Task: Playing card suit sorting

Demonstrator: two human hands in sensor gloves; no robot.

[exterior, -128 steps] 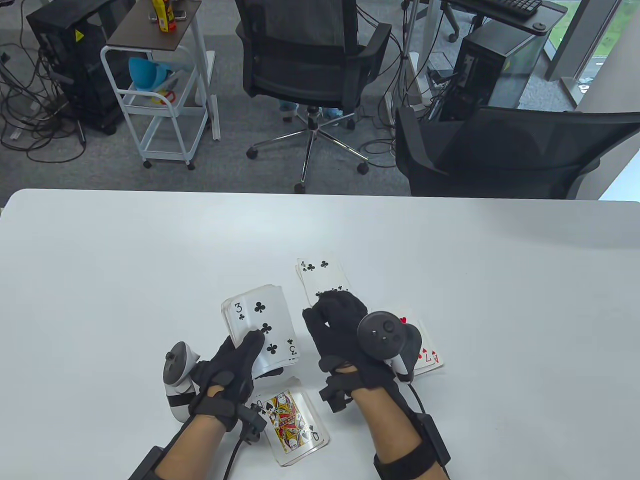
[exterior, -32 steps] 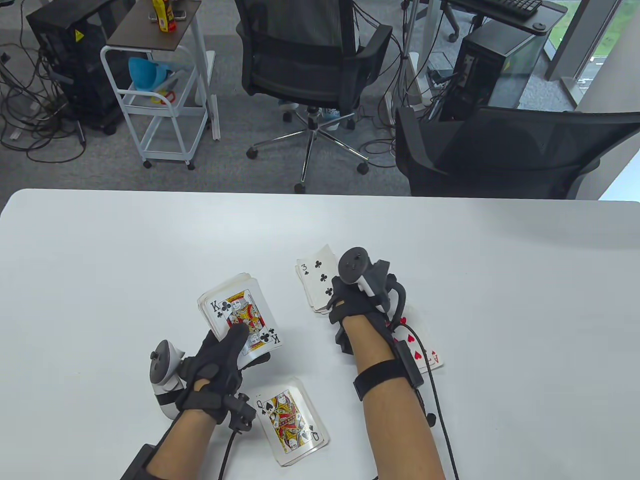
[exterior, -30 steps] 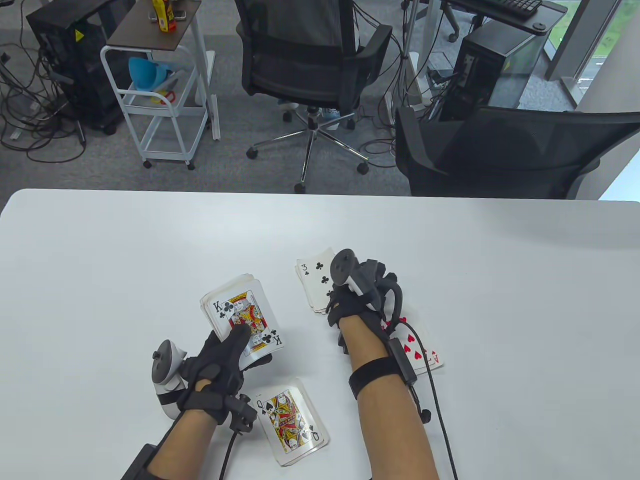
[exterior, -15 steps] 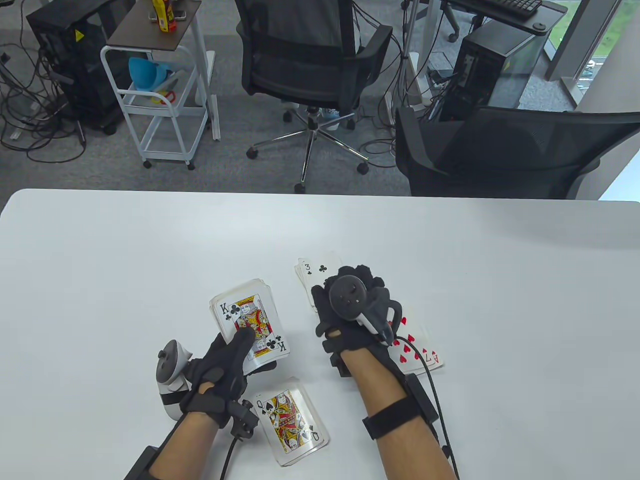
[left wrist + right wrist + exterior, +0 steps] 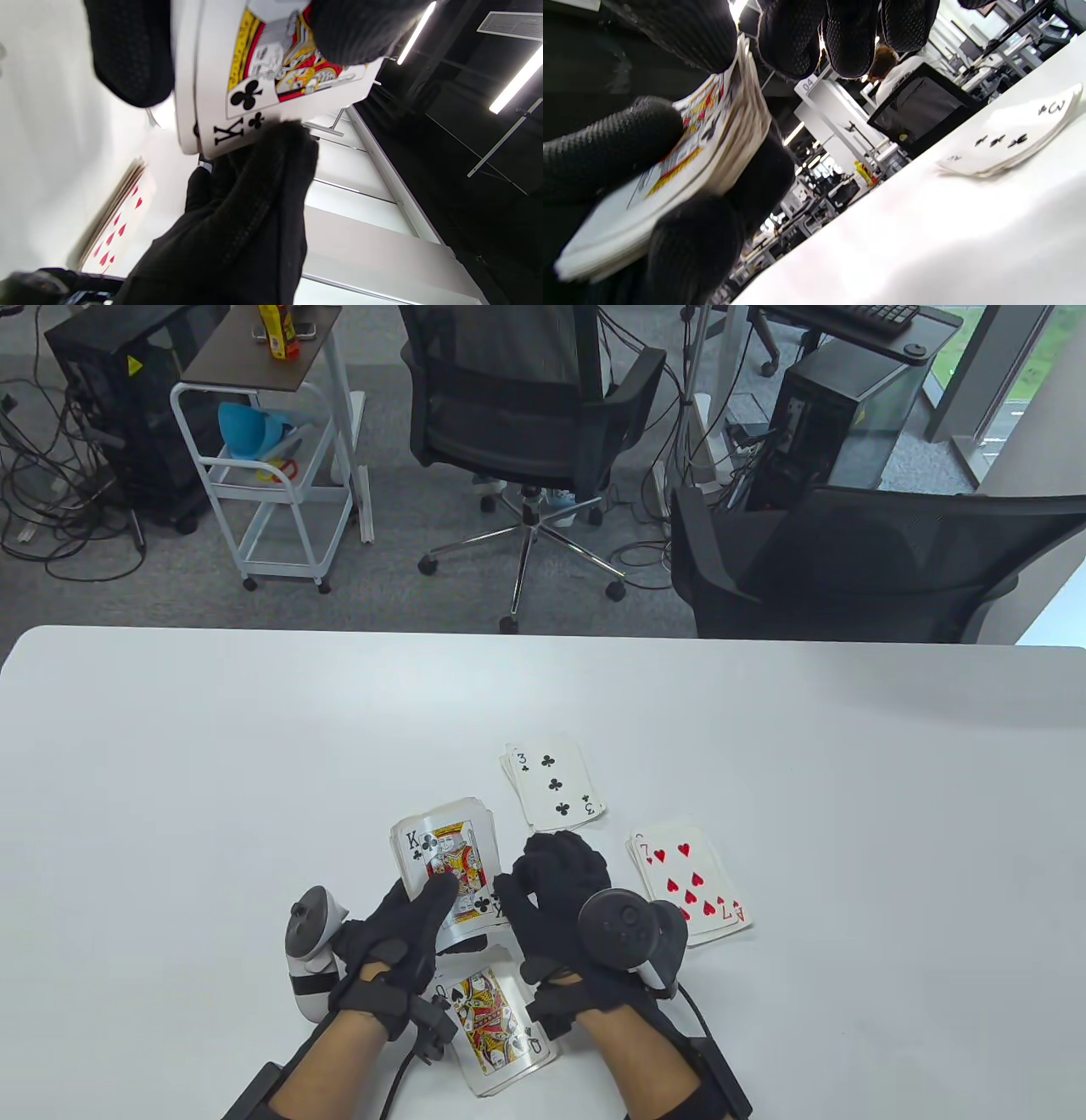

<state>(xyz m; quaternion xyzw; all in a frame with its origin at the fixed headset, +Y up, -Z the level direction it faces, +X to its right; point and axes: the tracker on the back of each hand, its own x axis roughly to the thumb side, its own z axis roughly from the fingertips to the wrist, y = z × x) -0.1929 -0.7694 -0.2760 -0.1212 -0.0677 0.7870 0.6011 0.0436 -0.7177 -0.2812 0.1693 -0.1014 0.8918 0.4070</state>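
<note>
Right hand (image 5: 556,891) back from clubs pile (image 5: 556,785), seemingly pinching left hand (image 5: 399,920)'s gripped deck (image 5: 445,857) edge

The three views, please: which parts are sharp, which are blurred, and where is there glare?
Table view: evenly lit and sharp, the 3 of clubs pile easy to read. Left wrist view: king of clubs fairly sharp, bright ceiling lights at right, table washed out at left. Right wrist view: the deck and fingers are blurred, table surface overexposed.

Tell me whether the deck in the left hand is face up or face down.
Face up: the king of clubs shows on top of the deck, under the left hand's thumb.
</note>
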